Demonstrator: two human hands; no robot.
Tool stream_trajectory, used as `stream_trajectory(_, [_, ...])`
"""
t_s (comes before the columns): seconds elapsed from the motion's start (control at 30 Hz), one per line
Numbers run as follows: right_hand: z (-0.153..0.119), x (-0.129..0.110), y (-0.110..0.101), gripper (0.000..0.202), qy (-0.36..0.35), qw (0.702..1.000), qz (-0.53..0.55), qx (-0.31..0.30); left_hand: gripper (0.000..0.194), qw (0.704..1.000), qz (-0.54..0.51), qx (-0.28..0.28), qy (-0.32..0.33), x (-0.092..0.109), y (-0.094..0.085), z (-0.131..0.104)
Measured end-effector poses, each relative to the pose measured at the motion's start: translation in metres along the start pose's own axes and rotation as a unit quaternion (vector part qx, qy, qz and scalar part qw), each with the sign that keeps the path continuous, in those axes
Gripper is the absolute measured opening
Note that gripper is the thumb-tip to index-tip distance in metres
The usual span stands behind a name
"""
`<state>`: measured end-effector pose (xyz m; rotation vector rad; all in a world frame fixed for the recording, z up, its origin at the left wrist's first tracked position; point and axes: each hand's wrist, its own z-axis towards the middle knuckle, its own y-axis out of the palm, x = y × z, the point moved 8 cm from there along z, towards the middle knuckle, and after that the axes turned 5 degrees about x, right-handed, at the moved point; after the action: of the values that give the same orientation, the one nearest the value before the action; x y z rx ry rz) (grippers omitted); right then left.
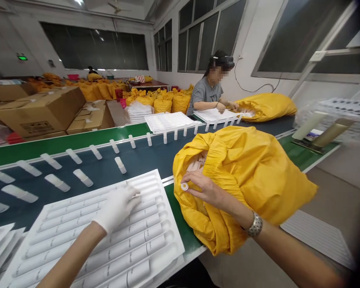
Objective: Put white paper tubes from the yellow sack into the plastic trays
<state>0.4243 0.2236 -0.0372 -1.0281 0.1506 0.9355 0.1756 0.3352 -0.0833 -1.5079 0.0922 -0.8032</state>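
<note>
My left hand (118, 208), in a white glove, is over a white grooved tray (175, 240). Its fingers curl together at the upper rows; whatever lies between them is hidden. White printed tubes (120, 256) lie side by side in the tray's grooves. My bare right hand (205, 188) pinches a small white round cap (184, 187) with a yellowish centre, end-on to me. That hand is at the mouth of a large yellow cloth bag (258, 168). Pale small parts (198, 161) show inside the opening.
A dark conveyor belt (102, 172) runs beyond the tray, carrying several upright white tubes (120, 165). Across it, a person (208, 88) works beside another yellow bag (267, 106) and white trays (171, 121). Cardboard boxes (45, 110) stand left; stacked trays (0, 248) lie near left.
</note>
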Motion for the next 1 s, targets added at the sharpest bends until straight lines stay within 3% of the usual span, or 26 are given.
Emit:
stream_trajectory(0.1, [-0.002,-0.015,0.008,0.02,-0.001,1.0,0.024,-0.004,0.028,0.998,0.002,-0.054,0.034,0.016,0.015,-0.009])
stream_trajectory(0.27, [-0.007,-0.029,0.026,0.03,0.018,0.998,0.028,-0.053,0.02,0.999,-0.023,-0.04,0.004,0.021,0.008,-0.004])
stream_trajectory(0.4, [-0.005,-0.034,0.032,0.032,0.023,0.999,0.034,-0.031,0.029,0.994,-0.11,-0.026,0.006,0.059,0.007,-0.025])
stream_trajectory(0.47, [-0.004,-0.037,0.031,0.029,0.018,0.998,0.052,-0.013,0.036,0.973,-0.224,-0.054,-0.017,0.08,0.011,-0.041])
stream_trajectory(0.57, [-0.004,-0.043,0.03,0.028,-0.008,0.999,0.048,-0.018,0.04,0.918,-0.378,-0.11,-0.052,0.106,0.017,-0.06])
stream_trajectory(0.7, [-0.008,-0.061,0.025,0.029,-0.071,0.994,0.048,-0.064,0.05,0.89,-0.427,-0.162,-0.014,0.124,0.018,-0.075])
stream_trajectory(0.8, [-0.011,-0.074,0.025,0.03,-0.091,0.989,0.037,-0.113,0.059,0.896,-0.404,-0.183,0.004,0.128,0.024,-0.081])
stream_trajectory(1.0, [-0.013,-0.08,0.028,0.031,-0.014,0.983,0.075,-0.169,0.059,0.932,-0.342,-0.121,0.019,0.139,0.026,-0.085])
